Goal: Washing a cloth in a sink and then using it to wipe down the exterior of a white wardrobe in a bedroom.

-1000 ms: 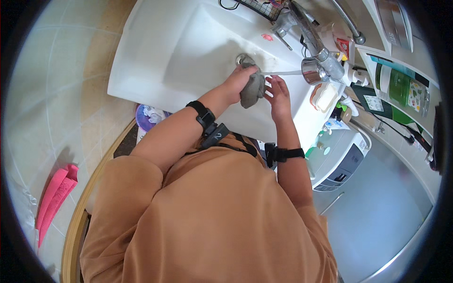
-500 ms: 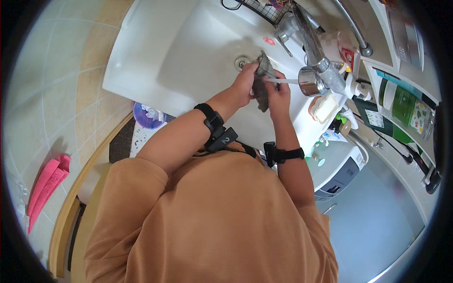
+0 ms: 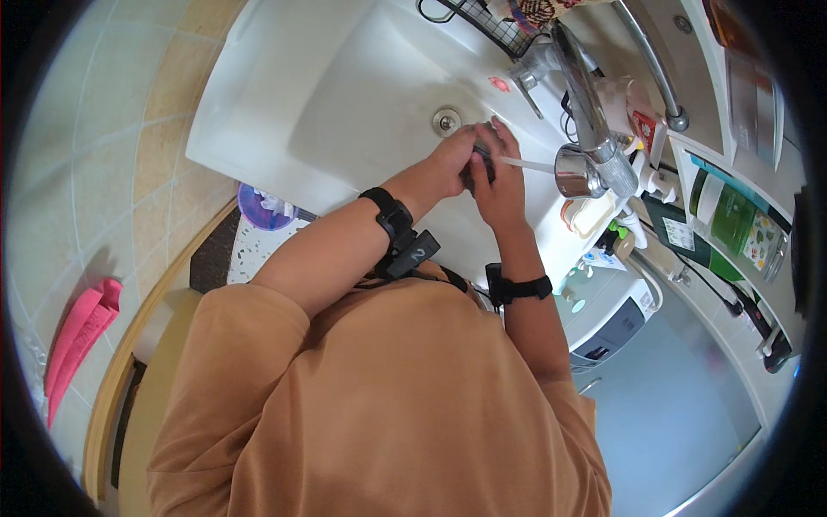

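Over the white sink [image 3: 336, 103], a small wet grey cloth [image 3: 482, 152] is bunched between my two hands. My left hand [image 3: 450, 164] is closed round its left side. The fingers of my right hand [image 3: 503, 185] press on it from the right, with the thumb bent over it. Most of the cloth is hidden by my fingers. A stream of water [image 3: 530, 165] runs from the chrome tap [image 3: 579, 172] onto my right hand and the cloth. The metal drain [image 3: 445, 121] lies just beyond my hands.
A black wire basket [image 3: 491, 28] and a small pink-red piece [image 3: 500, 84] sit at the sink's far side. To the right are a soap dish [image 3: 593, 214], a shelf with a green container [image 3: 736, 200] and a white appliance [image 3: 607, 332]. A purple bin [image 3: 264, 212] stands left below.
The cloth hung spread out between my hands; now it is crumpled small inside them. My right hand has moved up and closed over it, against the left.
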Demonstrator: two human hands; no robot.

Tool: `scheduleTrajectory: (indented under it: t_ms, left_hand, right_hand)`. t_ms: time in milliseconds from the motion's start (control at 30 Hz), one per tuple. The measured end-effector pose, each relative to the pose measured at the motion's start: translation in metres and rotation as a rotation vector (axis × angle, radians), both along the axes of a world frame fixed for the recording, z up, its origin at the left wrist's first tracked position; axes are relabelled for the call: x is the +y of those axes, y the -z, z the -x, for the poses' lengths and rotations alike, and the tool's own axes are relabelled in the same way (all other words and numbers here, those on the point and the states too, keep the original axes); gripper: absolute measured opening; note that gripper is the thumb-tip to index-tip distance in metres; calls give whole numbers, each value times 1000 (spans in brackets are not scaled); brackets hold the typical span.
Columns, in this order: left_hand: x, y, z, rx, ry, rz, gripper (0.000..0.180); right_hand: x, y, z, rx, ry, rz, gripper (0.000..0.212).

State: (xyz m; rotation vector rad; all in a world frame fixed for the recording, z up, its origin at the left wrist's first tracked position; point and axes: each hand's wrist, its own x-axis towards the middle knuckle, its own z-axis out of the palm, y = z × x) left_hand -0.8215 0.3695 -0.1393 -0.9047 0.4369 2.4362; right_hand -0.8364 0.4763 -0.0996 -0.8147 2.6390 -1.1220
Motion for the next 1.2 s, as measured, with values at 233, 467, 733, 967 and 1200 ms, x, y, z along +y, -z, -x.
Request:
scheduleTrajectory:
  t_ms: [233, 467, 733, 967, 1200]
  left_hand:
    - [-11, -16, 1, -239, -127, -313, 39]
    - [2, -22, 0, -167, -51, -220, 40]
    - [7, -5, 11, -46, -154, -199, 29]
    - [-3, -26, 13, -178, -115, -218, 33]
    - [0, -23, 13, -146, -52, -267, 29]
  right_hand:
    - [-1, -1, -5, 122, -64, -204, 38]
    - [-5, 4, 8, 147, 25, -134, 20]
    - [-14, -5, 11, -41, 149, -110, 21]
    - [-8, -22, 7, 33, -58, 29, 37]
    - [0, -19, 14, 159, -48, -122, 32]
